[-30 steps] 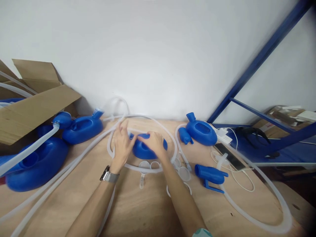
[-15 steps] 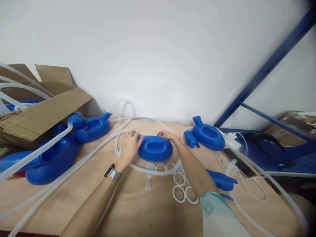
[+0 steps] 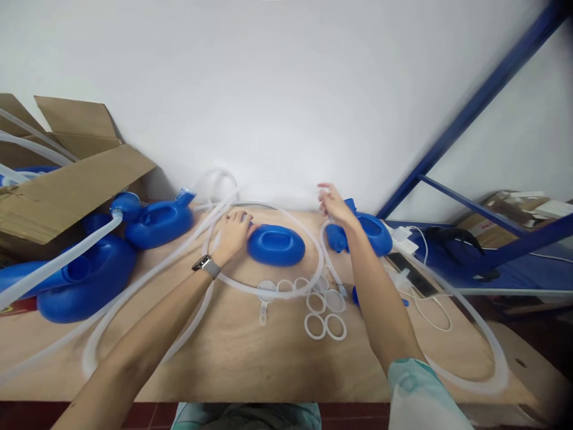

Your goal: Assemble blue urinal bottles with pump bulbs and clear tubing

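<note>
A blue plastic urinal bottle (image 3: pixel 276 245) lies on its side in the middle of the wooden table. My left hand (image 3: pixel 235 232), with a watch on its wrist, is closed around the bottle's neck end, which the fingers mostly hide. My right hand (image 3: pixel 332 203) is raised behind and right of the bottle, fingers apart, nothing seen in them. A translucent hose (image 3: pixel 250 291) loops around the bottle. Several white rings (image 3: pixel 315 326) and round caps (image 3: pixel 335 300) lie in front of it, beside a small cap with a strap (image 3: pixel 264 307).
At left stands an open cardboard box (image 3: pixel 85 185) with hoses, and more blue bottles (image 3: pixel 159 222) beside it. Another bottle (image 3: pixel 378 235) lies behind my right forearm. A phone (image 3: pixel 416 276), cables and a power strip (image 3: pixel 403 240) are at right, near a blue metal frame (image 3: pixel 465 107).
My right hand has left the bottle and risen up and away to the right. My left hand stays on the neck end. The view has shifted, showing the table's front edge.
</note>
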`<action>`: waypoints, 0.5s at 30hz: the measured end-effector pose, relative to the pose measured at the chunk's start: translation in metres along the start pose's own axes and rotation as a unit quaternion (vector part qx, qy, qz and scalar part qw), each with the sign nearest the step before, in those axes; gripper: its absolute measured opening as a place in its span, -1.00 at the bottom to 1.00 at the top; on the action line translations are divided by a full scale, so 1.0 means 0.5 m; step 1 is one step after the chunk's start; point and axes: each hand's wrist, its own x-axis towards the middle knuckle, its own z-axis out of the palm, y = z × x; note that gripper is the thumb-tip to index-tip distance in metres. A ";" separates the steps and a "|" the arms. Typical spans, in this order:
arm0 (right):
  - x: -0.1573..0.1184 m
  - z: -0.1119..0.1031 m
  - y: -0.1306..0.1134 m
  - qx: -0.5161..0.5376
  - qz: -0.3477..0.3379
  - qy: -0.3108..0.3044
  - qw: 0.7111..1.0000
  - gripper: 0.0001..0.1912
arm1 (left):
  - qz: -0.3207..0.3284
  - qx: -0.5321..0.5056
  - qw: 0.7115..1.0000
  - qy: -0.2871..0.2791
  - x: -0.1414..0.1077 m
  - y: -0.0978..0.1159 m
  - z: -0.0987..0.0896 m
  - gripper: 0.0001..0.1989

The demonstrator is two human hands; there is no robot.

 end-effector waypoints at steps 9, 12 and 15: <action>-0.123 -0.214 -0.096 0.340 -0.079 0.078 0.934 -0.73 | 0.098 -0.024 0.995 -0.026 0.002 0.044 -0.013 -0.65; -0.216 -0.201 -0.078 0.373 -0.048 0.065 0.924 -0.78 | 0.179 -0.051 0.978 -0.095 -0.070 0.068 -0.024 -0.73; -0.309 -0.152 -0.045 0.412 0.003 0.058 0.909 -0.49 | 0.231 -0.067 0.957 -0.164 -0.153 0.084 -0.026 -0.73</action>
